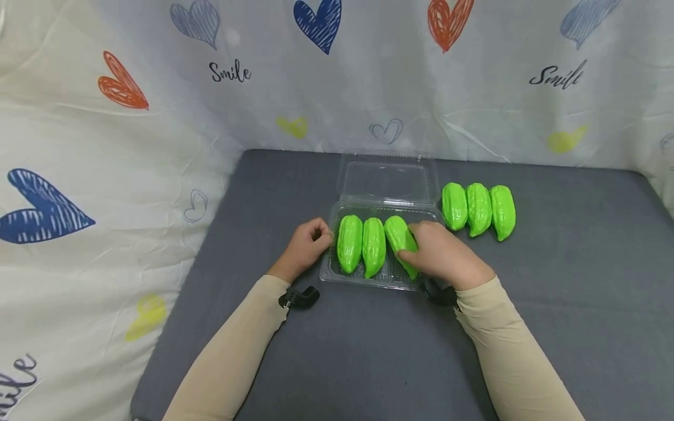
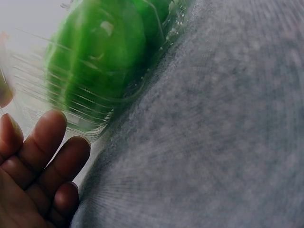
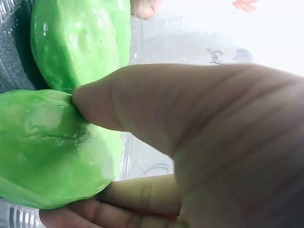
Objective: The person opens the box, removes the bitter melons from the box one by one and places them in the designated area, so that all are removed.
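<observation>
A clear plastic clamshell box [image 1: 389,283] lies with its lid [image 1: 387,178] raised behind it. Two glossy green ribbed fruits, one at the left [image 1: 350,244] and one in the middle [image 1: 374,248], lie side by side inside. My right hand [image 1: 444,251] grips a third green fruit [image 1: 399,240] at the box's right part, thumb on one side and fingers on the other; the fruit leans at a slant. At the box's left wall, my left hand [image 1: 308,245] pinches the rim between thumb and forefinger. In the left wrist view its other fingers [image 2: 47,137] lie beside the ribbed plastic wall.
Three more green fruits [image 1: 479,209] stand in a row on the grey table [image 1: 553,327], just right of the box. A white curtain [image 1: 358,93] printed with hearts hangs along the table's back and left edges. Each wrist wears a black camera mount [image 1: 299,297].
</observation>
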